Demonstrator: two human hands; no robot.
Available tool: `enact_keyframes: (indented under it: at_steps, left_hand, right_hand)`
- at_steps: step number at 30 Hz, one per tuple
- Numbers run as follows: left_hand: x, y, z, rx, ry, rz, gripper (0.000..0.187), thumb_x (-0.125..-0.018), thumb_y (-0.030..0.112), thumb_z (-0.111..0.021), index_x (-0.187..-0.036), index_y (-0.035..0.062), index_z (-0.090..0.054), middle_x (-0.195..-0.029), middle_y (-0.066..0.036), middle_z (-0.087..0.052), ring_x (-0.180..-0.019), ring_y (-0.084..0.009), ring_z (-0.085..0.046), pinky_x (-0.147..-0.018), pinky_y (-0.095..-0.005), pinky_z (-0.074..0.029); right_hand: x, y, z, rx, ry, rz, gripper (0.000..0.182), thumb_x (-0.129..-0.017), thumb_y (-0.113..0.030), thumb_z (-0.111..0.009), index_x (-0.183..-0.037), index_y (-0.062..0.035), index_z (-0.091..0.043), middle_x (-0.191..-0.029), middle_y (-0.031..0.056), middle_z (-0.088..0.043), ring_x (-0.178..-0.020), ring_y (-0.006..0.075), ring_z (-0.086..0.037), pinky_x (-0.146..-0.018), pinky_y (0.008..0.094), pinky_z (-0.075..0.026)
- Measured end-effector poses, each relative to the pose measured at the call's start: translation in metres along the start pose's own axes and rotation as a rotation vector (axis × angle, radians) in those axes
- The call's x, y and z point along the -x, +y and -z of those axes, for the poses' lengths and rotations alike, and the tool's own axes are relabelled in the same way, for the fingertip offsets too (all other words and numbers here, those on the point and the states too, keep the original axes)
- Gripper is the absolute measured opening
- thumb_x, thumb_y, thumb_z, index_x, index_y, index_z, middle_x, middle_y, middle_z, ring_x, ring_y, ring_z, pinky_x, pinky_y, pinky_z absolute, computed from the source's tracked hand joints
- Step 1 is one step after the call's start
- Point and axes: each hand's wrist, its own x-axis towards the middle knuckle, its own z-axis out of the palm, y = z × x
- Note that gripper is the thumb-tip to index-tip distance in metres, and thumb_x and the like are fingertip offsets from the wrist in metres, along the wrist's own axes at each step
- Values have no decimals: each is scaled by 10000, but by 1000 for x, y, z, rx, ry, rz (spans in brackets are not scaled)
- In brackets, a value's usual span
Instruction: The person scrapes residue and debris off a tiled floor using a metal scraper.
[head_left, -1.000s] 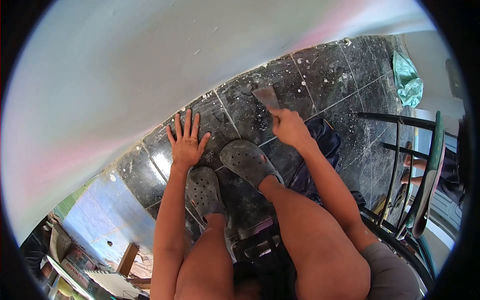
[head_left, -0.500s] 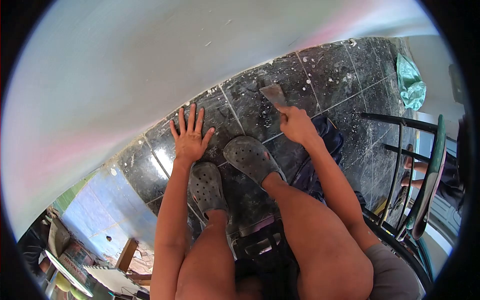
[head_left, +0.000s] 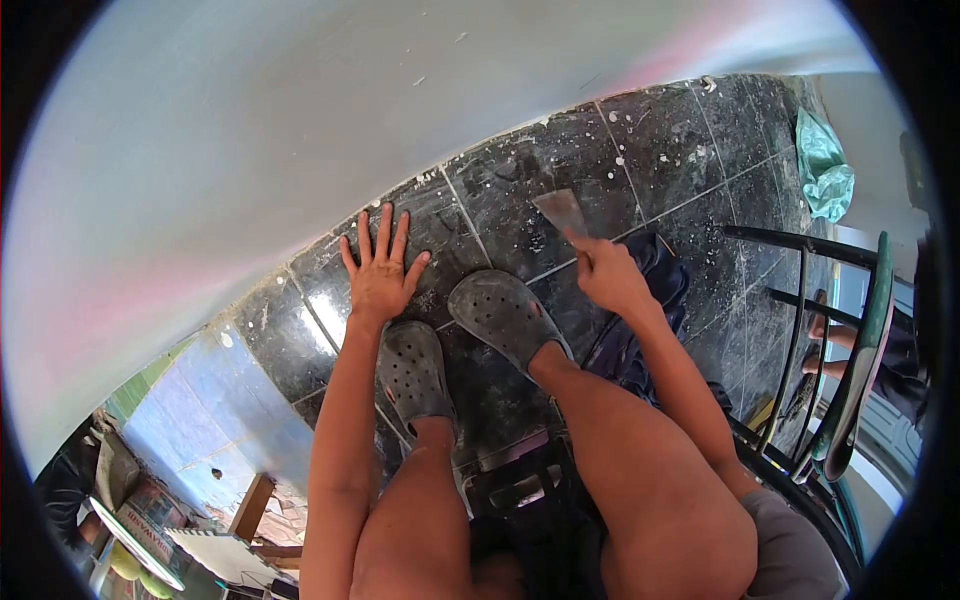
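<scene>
My left hand (head_left: 382, 275) lies flat on the black tiled floor (head_left: 490, 195), fingers spread, its tips close to the foot of the wall (head_left: 260, 150). In my right hand (head_left: 608, 272) is a putty knife (head_left: 562, 211), its wide flat blade angled up and left over the tiles. The fist hides the handle. Pale specks and spatters dot the tiles around the blade. My two dark clogs (head_left: 505, 310) stand between the hands. Beside the right forearm lies a dark crumpled cloth (head_left: 640, 330).
A green plastic bag (head_left: 825, 165) lies at the right by the wall. Near it stands a chair (head_left: 850, 350) with black metal legs. Another person's feet (head_left: 825, 345) show behind the chair. At lower left are bluish tiles (head_left: 215, 400) and a wooden piece (head_left: 252, 507).
My right hand has drawn the putty knife back toward me and slightly right, away from the wall. The left hand stays in place on the floor.
</scene>
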Motion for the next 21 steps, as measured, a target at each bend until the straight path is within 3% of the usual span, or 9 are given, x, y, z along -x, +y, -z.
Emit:
enact_keyframes:
  at_steps: [2, 5, 11, 17, 21]
  left_hand:
    - [1, -1, -2, -4, 13, -6, 761, -1065, 651, -371, -1690, 242, -223, -1776, -36, -90, -1627, -372, -17, -1252, -670, 5]
    - [1, -2, -3, -4, 18, -12, 762, -1064, 651, -374, -1689, 239, -230, -1776, -38, -92, -1627, -372, -16, -1252, -671, 4]
    - [0, -4, -10, -30, 62, -12, 762, -1057, 665, -373, -1690, 267, -223, -1776, -11, -102, -1627, -363, -47, -1255, -670, -13]
    - [0, -3, -8, -17, 55, -8, 762, -1056, 664, -375, -1689, 268, -224, -1775, -9, -103, -1627, -361, -45, -1255, -673, -14]
    - [1, -2, -7, -16, 55, -8, 763, -1055, 666, -376, -1689, 268, -226, -1775, -8, -101, -1628, -356, -43, -1257, -674, -13]
  right_hand:
    - [5, -7, 4, -12, -62, -93, 449, -932, -90, -544, -1352, -138, -698, -952, 294, -696, -928, 485, -688, -852, 521, -550]
    - [-15, -12, 8, -40, 4, -19, 418, -948, -110, -552, -1332, -143, -712, -1016, 298, -715, -978, 492, -687, -915, 547, -562]
    - [-47, -16, 12, -25, 26, -59, 410, -947, -126, -548, -1318, -134, -721, -987, 312, -704, -973, 503, -680, -905, 559, -559]
    - [32, -3, 3, -18, -92, -55, 431, -939, -92, -561, -1345, -130, -701, -954, 311, -701, -932, 507, -683, -873, 563, -557]
    - [41, -8, -3, -38, -100, -46, 437, -935, -72, -560, -1348, -120, -694, -944, 309, -699, -914, 499, -684, -858, 558, -556]
